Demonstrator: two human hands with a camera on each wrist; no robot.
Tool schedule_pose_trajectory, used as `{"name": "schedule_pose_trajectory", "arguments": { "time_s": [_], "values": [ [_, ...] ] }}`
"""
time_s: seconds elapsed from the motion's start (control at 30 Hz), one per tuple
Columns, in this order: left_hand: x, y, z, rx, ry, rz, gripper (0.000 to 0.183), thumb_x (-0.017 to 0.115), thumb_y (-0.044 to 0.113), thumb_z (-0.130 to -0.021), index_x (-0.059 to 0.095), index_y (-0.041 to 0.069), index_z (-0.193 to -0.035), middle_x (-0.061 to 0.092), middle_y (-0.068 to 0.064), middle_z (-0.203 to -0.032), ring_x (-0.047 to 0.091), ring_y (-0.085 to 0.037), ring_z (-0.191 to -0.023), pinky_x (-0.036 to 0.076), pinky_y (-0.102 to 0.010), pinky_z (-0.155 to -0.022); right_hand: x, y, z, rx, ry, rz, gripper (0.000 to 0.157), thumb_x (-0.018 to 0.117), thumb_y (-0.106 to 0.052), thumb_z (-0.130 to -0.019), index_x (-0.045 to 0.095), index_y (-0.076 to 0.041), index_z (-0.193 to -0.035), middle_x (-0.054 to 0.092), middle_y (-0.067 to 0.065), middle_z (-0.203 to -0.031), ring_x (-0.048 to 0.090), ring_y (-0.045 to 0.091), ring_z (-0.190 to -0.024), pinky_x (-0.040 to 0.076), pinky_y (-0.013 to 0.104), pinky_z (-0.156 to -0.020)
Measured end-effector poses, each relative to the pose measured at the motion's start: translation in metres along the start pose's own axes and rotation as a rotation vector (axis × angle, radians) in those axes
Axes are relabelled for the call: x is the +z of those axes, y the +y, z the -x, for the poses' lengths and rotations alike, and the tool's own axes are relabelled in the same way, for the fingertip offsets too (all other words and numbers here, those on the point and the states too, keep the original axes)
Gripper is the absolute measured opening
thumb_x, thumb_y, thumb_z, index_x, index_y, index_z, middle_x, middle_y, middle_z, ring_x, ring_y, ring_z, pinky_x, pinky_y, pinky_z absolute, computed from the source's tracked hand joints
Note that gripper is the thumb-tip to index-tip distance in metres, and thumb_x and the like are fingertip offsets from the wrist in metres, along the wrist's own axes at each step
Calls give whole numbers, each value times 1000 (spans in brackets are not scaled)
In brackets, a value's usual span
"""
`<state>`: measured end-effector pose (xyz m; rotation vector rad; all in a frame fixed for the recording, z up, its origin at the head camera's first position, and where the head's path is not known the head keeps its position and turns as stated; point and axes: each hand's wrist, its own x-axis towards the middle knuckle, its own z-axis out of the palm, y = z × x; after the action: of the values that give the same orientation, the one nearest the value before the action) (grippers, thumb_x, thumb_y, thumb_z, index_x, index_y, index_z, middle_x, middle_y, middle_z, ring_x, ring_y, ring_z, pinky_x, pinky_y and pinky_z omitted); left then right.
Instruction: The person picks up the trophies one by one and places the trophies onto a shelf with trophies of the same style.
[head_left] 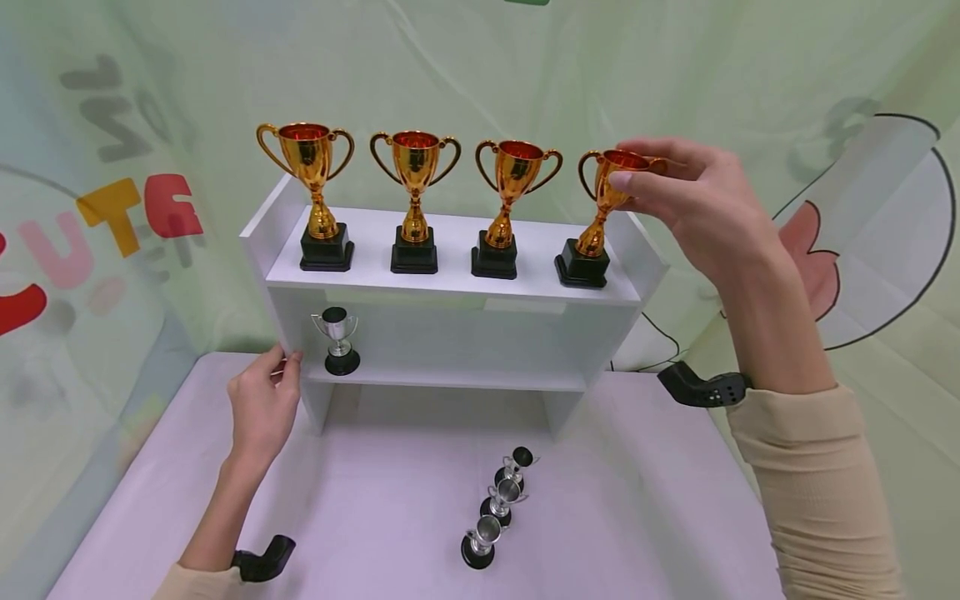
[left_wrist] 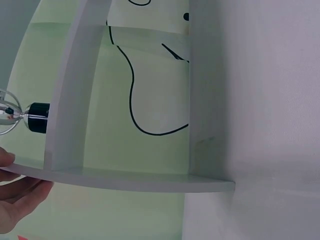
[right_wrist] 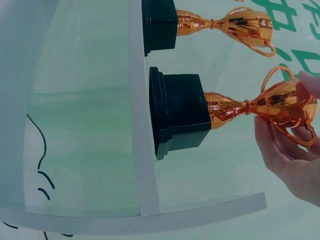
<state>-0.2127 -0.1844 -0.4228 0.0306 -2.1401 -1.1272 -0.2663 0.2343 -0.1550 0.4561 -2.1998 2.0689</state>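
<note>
My right hand (head_left: 701, 208) holds the cup of the rightmost gold trophy (head_left: 592, 237), thumb in front and fingers behind. Its black square base is at the top board of the white shelf (head_left: 453, 250); in the right wrist view the base (right_wrist: 180, 107) looks slightly tilted against the board. Several gold trophies stand in a row there, among them one at the left end (head_left: 322, 225) and one just left of the held one (head_left: 506, 208). My left hand (head_left: 262, 404) pinches the shelf's left side panel (left_wrist: 140, 181), beside a small silver trophy (head_left: 341, 342) on the middle board.
Three small silver trophies (head_left: 504, 496) stand in a slanting line on the white tabletop (head_left: 390, 517) in front of the shelf. A printed curtain (head_left: 465, 67) hangs behind. A dark cable (head_left: 663, 333) runs at the shelf's right.
</note>
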Motion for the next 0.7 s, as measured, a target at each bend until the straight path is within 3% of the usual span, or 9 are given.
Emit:
{"name": "schedule_pose_trajectory", "arguments": {
  "time_s": [0.1, 0.13, 0.2, 0.3, 0.37, 0.43, 0.5, 0.6, 0.7],
  "values": [
    [0, 0, 0, -1, 2, -4, 14, 63, -2, -98, 74, -9, -104, 76, -25, -96, 76, -41, -84, 58, -37, -76, 1, 1, -2, -1, 1, -18, 50, 81, -4, -87, 63, -1, -133, 66, 11, -122, 68, 24, -98, 58, 22, -90],
    [0, 0, 0, 0, 3, -4, 14, 63, -2, -98, 74, -9, -104, 76, -25, -96, 76, -41, -84, 58, -37, -76, 1, 2, -2, -2, 0, -22, 50, 81, -4, -87, 63, -1, -133, 66, 11, -122, 68, 24, -99, 59, 22, -90],
    [1, 0, 0, -3, 3, -3, 14, 63, -2, -98, 74, -9, -103, 76, -25, -96, 76, -41, -84, 60, -23, -75, 1, 3, -3, 2, 1, -31, 50, 81, -3, -86, 62, -1, -133, 66, 11, -123, 68, 24, -100, 59, 23, -89],
    [1, 0, 0, 1, 0, -2, 13, 63, -3, -98, 74, -9, -102, 76, -26, -96, 76, -41, -84, 59, -19, -75, 0, 3, -4, 1, -1, -33, 51, 81, -3, -87, 62, -1, -133, 65, 11, -124, 67, 24, -101, 59, 22, -89],
    [1, 0, -1, 1, -4, -2, 13, 63, -3, -98, 73, -10, -102, 76, -26, -97, 76, -41, -84, 60, -23, -76, -1, 4, -4, 1, -5, -36, 51, 81, -3, -87, 62, -1, -134, 64, 11, -125, 67, 24, -101, 59, 23, -90],
    [1, 0, -1, 4, -5, -6, 14, 63, -3, -98, 73, -10, -104, 76, -26, -97, 76, -41, -84, 58, -38, -76, -1, 4, -4, -2, -11, -35, 50, 80, -2, -87, 62, -1, -134, 63, 11, -126, 68, 24, -101, 59, 22, -91],
    [1, 0, -1, 7, -2, -9, 14, 63, -4, -97, 73, -10, -104, 76, -26, -96, 76, -41, -83, 58, -40, -76, -2, 5, -4, -6, -16, -45, 50, 80, -1, -87, 62, -1, -134, 63, 11, -126, 68, 25, -101, 59, 23, -91],
    [0, 0, -1, 17, 4, -12, 13, 63, -4, -97, 74, -10, -102, 76, -26, -93, 75, -40, -82, 59, -18, -75, -2, 6, -4, -13, -20, -58, 49, 79, 0, -87, 62, 0, -134, 63, 12, -126, 68, 25, -101, 59, 24, -91],
    [0, 1, -1, 26, 13, -4, 12, 62, -5, -97, 73, -9, -100, 75, -26, -90, 75, -41, -81, 44, 5, -73, -2, 7, -5, -16, -22, -68, 51, 79, 1, -87, 61, 1, -135, 64, 12, -125, 68, 25, -101, 60, 24, -90]
  ]
}}
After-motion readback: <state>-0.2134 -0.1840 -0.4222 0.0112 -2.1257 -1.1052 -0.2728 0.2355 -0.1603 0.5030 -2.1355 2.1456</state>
